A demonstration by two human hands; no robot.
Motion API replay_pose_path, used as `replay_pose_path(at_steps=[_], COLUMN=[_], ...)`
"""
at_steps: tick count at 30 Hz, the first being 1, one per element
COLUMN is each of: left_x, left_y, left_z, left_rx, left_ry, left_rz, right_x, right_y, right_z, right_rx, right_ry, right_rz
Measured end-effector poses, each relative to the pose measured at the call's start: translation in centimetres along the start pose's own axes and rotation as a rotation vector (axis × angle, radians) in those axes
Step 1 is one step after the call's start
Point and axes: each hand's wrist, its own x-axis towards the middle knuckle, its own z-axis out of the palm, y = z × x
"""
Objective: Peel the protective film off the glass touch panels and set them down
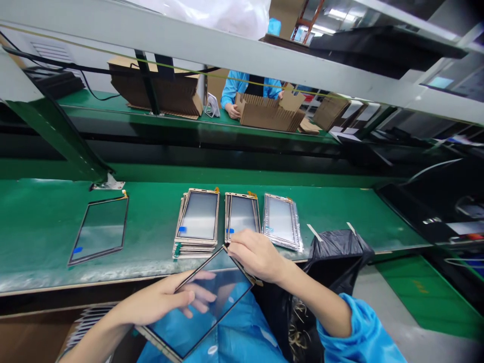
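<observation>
A clear touch screen panel (221, 297) with a thin black frame is tilted in front of my body, over the table's near edge. My left hand (177, 297) holds it from the left side, its fingers showing through the glass. At the panel's upper corner, my right hand (255, 254) is closed in a pinch on the edge; the fingertips are partly hidden. Just beyond lie a left stack of panels (198, 217), a middle stack (242, 214) and a right stack in clear wrap (282, 219). One single panel (102, 227) lies flat at the left.
A black bag (336, 249) is taped to the edge of the green table (151, 212), right of my right arm. Across the bench, a person in blue sleeves (236, 85) handles a cardboard divider box (270, 111). A green post (60, 131) rises at the left.
</observation>
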Motion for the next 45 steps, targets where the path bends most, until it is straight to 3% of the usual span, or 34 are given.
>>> replay_pose_path(at_steps=[4,8,10,13,16,18,19,21,23,25,30,34,45], left_x=[0.1,-0.1,-0.2,-0.3,-0.2,0.1,0.2,0.3,0.4,0.2,-0.5,-0.5,0.8], left_y=[0.3,0.5,0.3,0.1,0.0,0.1,0.2,0.5,1.0,1.4,1.9,2.2,2.5], left_z=[-0.7,-1.7,-2.3,-3.0,-3.3,-3.1,-2.8,-2.1,-1.2,-0.4,0.4,0.5,0.8], left_rx=[-0.062,-0.154,-0.201,-0.243,-0.231,-0.188,-0.156,-0.079,0.014,0.101,0.274,0.356,0.253], left_ry=[-0.025,0.015,0.032,0.055,0.091,0.099,0.095,0.086,0.087,0.101,0.147,0.183,0.091], left_rz=[0.027,0.025,0.017,0.006,0.007,0.008,0.008,0.004,-0.009,-0.022,-0.022,-0.007,-0.002], right_x=[-1.0,-2.3,-3.2,-4.6,-5.2,-4.6,-4.0,-2.4,-0.6,1.0,2.3,1.7,-0.2], right_y=[-0.6,-1.7,-2.0,-2.1,-1.5,-0.9,-0.6,-0.1,0.1,0.1,0.1,0.2,0.2], right_z=[-0.3,-1.8,-3.0,-5.3,-7.1,-6.9,-6.3,-4.6,-2.7,-1.6,-1.6,-1.9,-2.0], right_rx=[0.129,0.792,1.089,1.216,1.116,0.827,0.656,0.402,0.325,0.299,0.268,0.235,0.123], right_ry=[0.059,0.01,0.057,0.192,0.348,0.444,0.427,0.232,-0.048,-0.242,-0.436,-0.423,-0.314], right_rz=[0.074,0.466,0.677,0.79,0.768,0.783,0.777,0.686,0.506,0.357,0.239,0.2,0.188])
